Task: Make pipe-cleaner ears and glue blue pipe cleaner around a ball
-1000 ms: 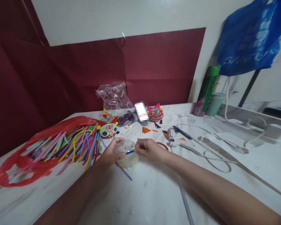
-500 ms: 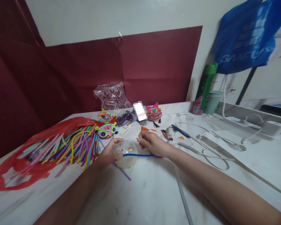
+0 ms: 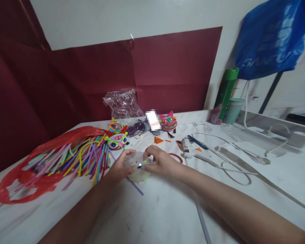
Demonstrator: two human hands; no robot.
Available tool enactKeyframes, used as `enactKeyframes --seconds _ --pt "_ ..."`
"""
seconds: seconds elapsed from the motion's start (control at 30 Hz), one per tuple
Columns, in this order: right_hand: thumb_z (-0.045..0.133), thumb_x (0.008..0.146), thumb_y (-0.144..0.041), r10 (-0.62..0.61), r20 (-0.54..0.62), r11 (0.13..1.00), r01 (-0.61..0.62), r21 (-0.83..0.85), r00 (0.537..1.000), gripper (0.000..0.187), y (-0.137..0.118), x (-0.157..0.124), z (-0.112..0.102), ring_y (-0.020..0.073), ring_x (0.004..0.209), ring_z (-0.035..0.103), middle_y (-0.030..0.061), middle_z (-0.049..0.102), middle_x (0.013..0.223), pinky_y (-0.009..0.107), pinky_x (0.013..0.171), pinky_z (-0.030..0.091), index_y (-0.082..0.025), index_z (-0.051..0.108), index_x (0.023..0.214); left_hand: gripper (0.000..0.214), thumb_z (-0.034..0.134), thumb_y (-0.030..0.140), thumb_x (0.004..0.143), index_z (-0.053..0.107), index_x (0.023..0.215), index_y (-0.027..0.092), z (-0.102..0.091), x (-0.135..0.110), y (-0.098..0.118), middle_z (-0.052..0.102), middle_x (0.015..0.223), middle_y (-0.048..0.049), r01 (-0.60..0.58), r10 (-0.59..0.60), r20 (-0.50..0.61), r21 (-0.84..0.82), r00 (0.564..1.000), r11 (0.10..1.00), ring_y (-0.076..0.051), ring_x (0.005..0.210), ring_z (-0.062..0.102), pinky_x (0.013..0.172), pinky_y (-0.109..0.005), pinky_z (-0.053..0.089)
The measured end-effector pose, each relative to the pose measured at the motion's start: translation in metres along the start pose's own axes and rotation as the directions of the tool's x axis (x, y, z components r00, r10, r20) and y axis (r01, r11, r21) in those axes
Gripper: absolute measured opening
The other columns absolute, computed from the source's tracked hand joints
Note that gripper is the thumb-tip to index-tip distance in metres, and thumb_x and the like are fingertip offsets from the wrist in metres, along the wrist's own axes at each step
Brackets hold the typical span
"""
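A clear, rounded plastic shell point(image 3: 136, 159) with small red and yellow bits is between my two hands, above the white tabletop. My left hand point(image 3: 120, 166) grips its left side, thumb at the front and fingers behind. My right hand point(image 3: 159, 161) closes over its right side, fingertips on top and thumb low at the front. A short stretch of blue pipe cleaner point(image 3: 139, 166) shows against the shell between both thumbs; the rest is hidden by my hands. A yellowish rim point(image 3: 139, 177) shows below. A purple pipe cleaner point(image 3: 136, 187) lies under it.
Many coloured pipe cleaners point(image 3: 83, 159) lie on a red plastic bag point(image 3: 8, 195) at left, beside a decorated animal mask point(image 3: 117, 140). A pink cat-like face point(image 3: 169, 122) stands behind. A glue gun point(image 3: 186, 145), tweezers-like blue tool point(image 3: 198, 141) and cables point(image 3: 234, 169) lie right.
My right hand has come left and down onto the shell. The blue pipe cleaner that stretched out to the right is now mostly covered. My left hand stays on the shell.
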State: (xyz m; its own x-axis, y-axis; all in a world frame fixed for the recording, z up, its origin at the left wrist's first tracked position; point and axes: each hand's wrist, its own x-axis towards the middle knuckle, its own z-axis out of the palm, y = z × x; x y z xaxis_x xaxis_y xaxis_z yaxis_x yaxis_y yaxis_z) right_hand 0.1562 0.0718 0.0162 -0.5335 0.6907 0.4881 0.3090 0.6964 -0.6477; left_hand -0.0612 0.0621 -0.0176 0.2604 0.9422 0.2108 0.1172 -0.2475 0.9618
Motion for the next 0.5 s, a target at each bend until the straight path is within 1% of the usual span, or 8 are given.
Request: enactKeyframes --seconds 0.07,0.13,0.17,0.23,0.3,0.4,0.5 --pt "0.071 0.070 -0.018 -0.013 -0.028 0.999 0.012 -0.051 1.000 0.021 0.001 -0.001 0.004 0.0166 0.081 0.052 0.0032 0.054 0.089 0.026 0.067 0.042 -0.020 0.054 0.082 0.063 0.076 0.044 0.065 0.048 0.117 0.023 0.001 0.000 -0.004 0.056 0.112 -0.0067 -0.018 0.019 -0.026 0.038 0.999 0.999 -0.026 0.099 0.056 0.078 -0.031 0.046" --pt "0.069 0.071 -0.017 0.025 -0.053 0.998 -0.028 -0.056 0.998 0.020 0.004 -0.001 0.006 0.0152 0.075 0.051 0.0023 0.053 0.087 0.026 0.065 0.042 -0.020 0.052 0.080 0.065 0.073 0.050 0.068 0.049 0.122 0.022 0.002 -0.001 -0.005 0.057 0.118 -0.0086 -0.047 0.048 -0.032 0.053 0.998 0.998 -0.029 0.107 0.054 0.086 -0.034 0.044" --pt "0.069 0.071 -0.018 0.051 -0.058 0.997 -0.053 -0.047 0.997 0.019 0.006 0.000 0.006 0.0142 0.072 0.050 0.0016 0.053 0.085 0.026 0.064 0.041 -0.020 0.052 0.080 0.064 0.068 0.054 0.072 0.049 0.124 0.022 0.004 -0.002 -0.004 0.057 0.122 -0.0096 -0.047 0.049 -0.035 0.044 0.998 0.998 -0.030 0.112 0.053 0.090 -0.036 0.043" --pt "0.068 0.072 -0.022 0.092 -0.052 0.995 -0.093 -0.021 0.994 0.019 0.011 0.001 0.004 0.0126 0.066 0.049 0.0005 0.053 0.083 0.025 0.063 0.041 -0.020 0.051 0.080 0.061 0.055 0.060 0.080 0.051 0.127 0.021 0.007 -0.004 -0.002 0.056 0.128 -0.0106 -0.026 0.025 -0.053 -0.013 0.998 1.000 -0.031 0.119 0.050 0.095 -0.038 0.040" --pt "0.067 0.072 -0.025 0.124 -0.043 0.992 -0.124 0.000 0.991 0.018 0.016 0.002 0.003 0.0120 0.064 0.048 -0.0003 0.053 0.081 0.025 0.062 0.040 -0.020 0.052 0.080 0.058 0.047 0.060 0.084 0.052 0.126 0.021 0.010 -0.006 0.002 0.056 0.131 -0.0105 0.000 -0.008 -0.079 -0.098 0.997 0.995 -0.031 0.121 0.049 0.097 -0.038 0.040" --pt "0.065 0.073 -0.029 0.160 -0.027 0.987 -0.159 0.026 0.987 0.017 0.023 0.004 0.002 0.0126 0.064 0.047 -0.0004 0.054 0.079 0.025 0.060 0.039 -0.020 0.052 0.080 0.053 0.055 0.051 0.083 0.051 0.127 0.021 0.011 -0.007 0.004 0.059 0.128 -0.0105 0.039 -0.049 -0.056 -0.174 0.997 0.984 -0.030 0.117 0.053 0.095 -0.039 0.041" --pt "0.062 0.075 -0.032 0.184 -0.020 0.982 -0.183 0.049 0.983 0.016 0.028 0.004 0.003 0.0131 0.064 0.047 0.0002 0.056 0.079 0.026 0.060 0.039 -0.020 0.053 0.081 0.053 0.061 0.042 0.080 0.049 0.127 0.021 0.011 -0.007 0.001 0.059 0.126 -0.0108 0.081 -0.087 -0.020 -0.212 0.996 0.974 -0.029 0.110 0.057 0.090 -0.038 0.044"
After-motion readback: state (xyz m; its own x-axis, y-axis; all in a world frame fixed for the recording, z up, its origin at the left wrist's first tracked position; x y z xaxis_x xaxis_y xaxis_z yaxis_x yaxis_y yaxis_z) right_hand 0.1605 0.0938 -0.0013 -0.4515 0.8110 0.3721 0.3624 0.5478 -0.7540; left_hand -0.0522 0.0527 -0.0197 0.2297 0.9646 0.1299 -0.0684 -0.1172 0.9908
